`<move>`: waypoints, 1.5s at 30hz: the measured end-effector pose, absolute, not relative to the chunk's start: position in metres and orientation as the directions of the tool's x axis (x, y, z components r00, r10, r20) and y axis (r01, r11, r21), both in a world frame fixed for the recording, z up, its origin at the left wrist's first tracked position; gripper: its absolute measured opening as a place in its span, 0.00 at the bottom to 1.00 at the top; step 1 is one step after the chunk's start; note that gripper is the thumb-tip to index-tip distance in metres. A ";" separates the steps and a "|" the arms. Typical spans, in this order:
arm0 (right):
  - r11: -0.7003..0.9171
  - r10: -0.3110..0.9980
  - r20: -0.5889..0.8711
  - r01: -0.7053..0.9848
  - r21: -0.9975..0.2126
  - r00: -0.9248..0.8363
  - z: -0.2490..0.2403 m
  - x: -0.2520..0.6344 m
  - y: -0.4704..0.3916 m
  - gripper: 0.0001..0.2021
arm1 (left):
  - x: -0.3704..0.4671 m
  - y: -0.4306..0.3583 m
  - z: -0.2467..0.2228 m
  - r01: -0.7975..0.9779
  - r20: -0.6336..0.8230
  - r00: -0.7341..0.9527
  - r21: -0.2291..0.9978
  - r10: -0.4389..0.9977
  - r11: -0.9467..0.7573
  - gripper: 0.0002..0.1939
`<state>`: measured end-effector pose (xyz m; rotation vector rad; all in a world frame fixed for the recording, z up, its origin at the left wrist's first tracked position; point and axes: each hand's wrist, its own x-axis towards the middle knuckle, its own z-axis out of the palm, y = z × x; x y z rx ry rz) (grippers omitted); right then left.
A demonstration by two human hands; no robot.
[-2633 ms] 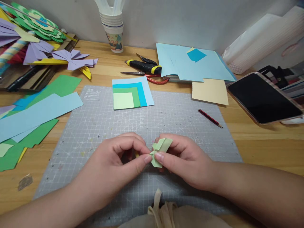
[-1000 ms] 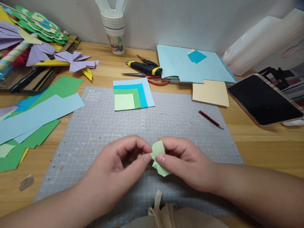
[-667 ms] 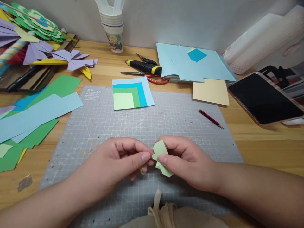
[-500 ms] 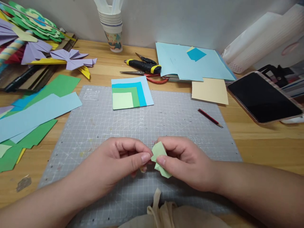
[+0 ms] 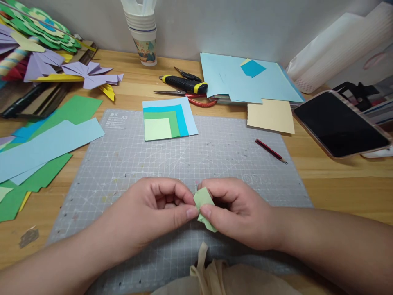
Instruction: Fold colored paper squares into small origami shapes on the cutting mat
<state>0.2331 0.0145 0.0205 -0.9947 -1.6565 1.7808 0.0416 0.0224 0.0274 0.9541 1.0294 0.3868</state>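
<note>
A small piece of light green folded paper [image 5: 204, 197] is held above the grey cutting mat [image 5: 123, 164]. My right hand [image 5: 241, 213] pinches it, thumb on the near face and fingers behind. My left hand [image 5: 166, 209] is closed at the paper's left edge, its thumb and fingertips pinching there; its other fingers are curled in. Part of the paper is hidden under the right thumb. Farther up the mat lies a stack of square papers [image 5: 156, 129] in light green, green, blue and pale blue.
A pencil [image 5: 270, 151] lies on the mat's right side, near a tablet [image 5: 342, 125]. Scissors [image 5: 172, 93], a utility knife [image 5: 184, 84] and a paper cup [image 5: 145, 47] stand or lie behind. Paper strips [image 5: 52, 143] and purple paper flowers [image 5: 87, 76] are at left.
My left thumb has moved slightly right and down, onto the paper's edge, and its fingertips have closed up there. The folded paper has shifted slightly left and is partly more covered.
</note>
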 end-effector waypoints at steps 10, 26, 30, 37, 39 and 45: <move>-0.121 0.782 -0.181 0.139 -0.983 -0.596 0.019 0.234 0.013 0.11 | 0.041 0.022 0.029 0.163 -0.561 0.488 0.811 0.669 0.562 0.06; -0.087 0.782 -0.142 0.119 -0.989 -0.607 0.018 0.233 0.013 0.12 | 0.042 0.022 0.029 0.216 -0.567 0.506 0.813 0.650 0.541 0.09; -0.093 0.780 -0.154 0.131 -0.987 -0.606 0.018 0.233 0.012 0.12 | 0.043 0.022 0.028 0.239 -0.572 0.511 0.811 0.641 0.534 0.09; -0.078 0.776 -0.145 0.136 -0.988 -0.613 0.019 0.233 0.011 0.12 | 0.042 0.021 0.027 0.260 -0.571 0.519 0.814 0.636 0.519 0.09; -0.081 0.778 -0.147 0.135 -0.988 -0.611 0.020 0.233 0.012 0.12 | 0.042 0.021 0.027 0.265 -0.566 0.524 0.819 0.637 0.509 0.09; -0.117 0.775 -0.166 0.120 -0.986 -0.610 0.019 0.233 0.013 0.10 | 0.042 0.021 0.031 0.229 -0.588 0.514 0.795 0.624 0.561 0.09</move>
